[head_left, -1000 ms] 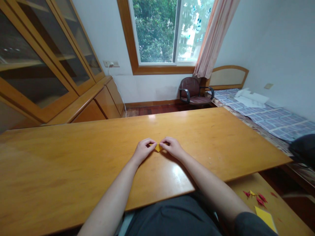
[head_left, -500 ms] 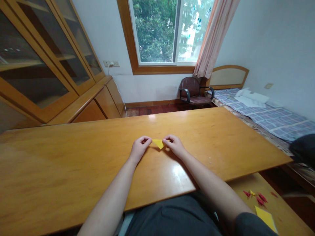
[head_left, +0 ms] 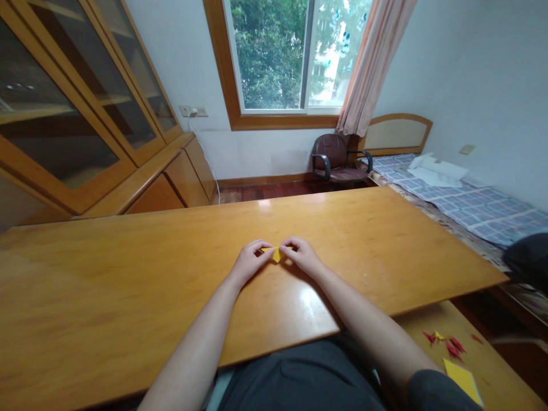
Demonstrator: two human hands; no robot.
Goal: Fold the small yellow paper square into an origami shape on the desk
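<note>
Looks to me like you're mid-fold on that small yellow paper (head_left: 277, 256), pressing or squaring up a crease, though it's too small to tell which one. It's sitting roughly midway between the near and far edges of the table (head_left: 171, 274); can't tell if its point touches the wood. Your left hand (head_left: 252, 258) has thumb and fingertips closed on one side of it, and your right hand (head_left: 302, 254) pinches the other, with just a narrow gap between them. Both are grasping, neither fully clenched. I'd say the next move calls for a light, even grip and matched edges. Beyond the near edge, toward the right corner, a lower wooden surface (head_left: 419, 322) has the yellow sheet (head_left: 462, 379) and red folded pieces (head_left: 454, 349).
</note>
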